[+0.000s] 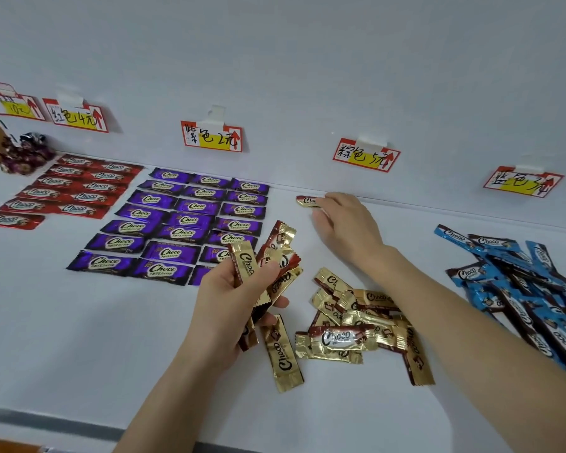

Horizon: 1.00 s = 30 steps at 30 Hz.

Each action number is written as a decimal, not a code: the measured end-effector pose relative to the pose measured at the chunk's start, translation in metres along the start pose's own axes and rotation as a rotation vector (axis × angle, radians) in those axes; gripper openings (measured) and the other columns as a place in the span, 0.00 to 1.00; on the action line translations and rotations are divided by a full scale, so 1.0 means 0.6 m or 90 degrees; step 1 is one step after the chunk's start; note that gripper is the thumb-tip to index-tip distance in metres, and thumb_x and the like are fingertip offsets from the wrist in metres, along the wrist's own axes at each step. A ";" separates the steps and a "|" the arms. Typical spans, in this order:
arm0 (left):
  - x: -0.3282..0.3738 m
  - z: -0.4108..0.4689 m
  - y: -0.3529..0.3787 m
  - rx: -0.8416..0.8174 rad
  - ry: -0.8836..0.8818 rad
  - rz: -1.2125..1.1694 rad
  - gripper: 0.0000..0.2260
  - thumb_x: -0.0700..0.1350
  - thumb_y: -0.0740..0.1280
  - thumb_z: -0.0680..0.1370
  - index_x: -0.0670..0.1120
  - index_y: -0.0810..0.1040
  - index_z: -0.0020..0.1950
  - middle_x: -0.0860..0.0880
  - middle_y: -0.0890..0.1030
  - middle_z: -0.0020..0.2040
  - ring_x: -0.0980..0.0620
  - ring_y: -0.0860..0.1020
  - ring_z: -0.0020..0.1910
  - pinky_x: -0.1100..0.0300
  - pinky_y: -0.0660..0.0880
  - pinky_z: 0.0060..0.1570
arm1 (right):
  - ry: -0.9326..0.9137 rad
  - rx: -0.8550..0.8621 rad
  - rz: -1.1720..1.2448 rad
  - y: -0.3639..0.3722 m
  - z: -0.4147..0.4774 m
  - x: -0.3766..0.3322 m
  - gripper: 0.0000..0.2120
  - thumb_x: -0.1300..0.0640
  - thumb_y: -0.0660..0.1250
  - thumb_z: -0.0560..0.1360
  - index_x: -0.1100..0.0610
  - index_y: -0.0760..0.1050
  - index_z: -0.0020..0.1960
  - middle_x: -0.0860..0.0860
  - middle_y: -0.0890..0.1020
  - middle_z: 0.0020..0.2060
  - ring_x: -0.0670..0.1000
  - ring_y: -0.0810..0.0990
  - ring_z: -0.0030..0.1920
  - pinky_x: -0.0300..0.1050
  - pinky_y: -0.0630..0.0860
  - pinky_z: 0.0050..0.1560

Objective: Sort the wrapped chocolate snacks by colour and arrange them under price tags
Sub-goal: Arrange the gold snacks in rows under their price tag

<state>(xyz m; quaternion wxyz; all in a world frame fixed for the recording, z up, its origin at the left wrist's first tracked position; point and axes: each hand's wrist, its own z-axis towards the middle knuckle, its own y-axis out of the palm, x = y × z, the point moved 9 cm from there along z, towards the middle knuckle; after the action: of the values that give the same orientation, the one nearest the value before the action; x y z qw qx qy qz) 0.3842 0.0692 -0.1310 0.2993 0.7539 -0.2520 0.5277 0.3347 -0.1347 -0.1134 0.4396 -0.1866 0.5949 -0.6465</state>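
My left hand (239,289) grips a bunch of gold-brown snacks (275,253) fanned upward. My right hand (347,230) reaches to the back wall and holds one gold-brown snack (307,201) flat on the table, left of and below the brown price tag (366,155). A loose pile of gold-brown snacks (350,325) lies between my forearms. Red snacks (69,191) lie in rows under the red price tag (77,116). Purple snacks (183,220) lie in rows under the purple price tag (212,138). Blue snacks (523,289) sit heaped under the blue price tag (521,182).
A further price tag (13,104) hangs at the far left above a clump of dark wrapped sweets (23,152). The white table's front edge (79,426) runs along the bottom left. The white wall (275,60) closes off the back.
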 end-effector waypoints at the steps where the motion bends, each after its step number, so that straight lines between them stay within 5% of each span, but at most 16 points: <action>1: 0.000 0.000 0.001 -0.002 0.000 0.000 0.06 0.44 0.69 0.74 0.42 0.79 0.45 0.48 0.83 0.33 0.52 0.81 0.29 0.65 0.72 0.22 | -0.005 -0.003 0.013 0.001 0.000 -0.001 0.15 0.54 0.53 0.80 0.57 0.76 0.58 0.53 0.76 0.59 0.53 0.69 0.61 0.45 0.64 0.59; 22: -0.005 0.001 0.007 -0.017 -0.011 -0.011 0.06 0.44 0.69 0.74 0.42 0.79 0.46 0.48 0.83 0.35 0.51 0.81 0.29 0.64 0.72 0.22 | -0.067 -0.066 -0.056 0.026 0.025 -0.024 0.15 0.52 0.50 0.81 0.57 0.72 0.53 0.52 0.75 0.56 0.53 0.70 0.57 0.51 0.66 0.59; 30: -0.008 0.004 0.004 -0.012 -0.021 0.009 0.06 0.46 0.69 0.75 0.44 0.79 0.46 0.46 0.84 0.35 0.48 0.79 0.30 0.63 0.74 0.24 | -0.080 -0.068 -0.087 0.033 0.028 -0.021 0.17 0.51 0.48 0.81 0.54 0.71 0.61 0.51 0.72 0.63 0.53 0.67 0.64 0.53 0.61 0.65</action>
<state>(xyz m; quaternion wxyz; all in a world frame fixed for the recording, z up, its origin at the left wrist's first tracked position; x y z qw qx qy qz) 0.3826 0.0661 -0.1360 0.2987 0.7578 -0.2671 0.5150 0.3612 -0.1329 -0.1246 0.4204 -0.2903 0.5852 -0.6297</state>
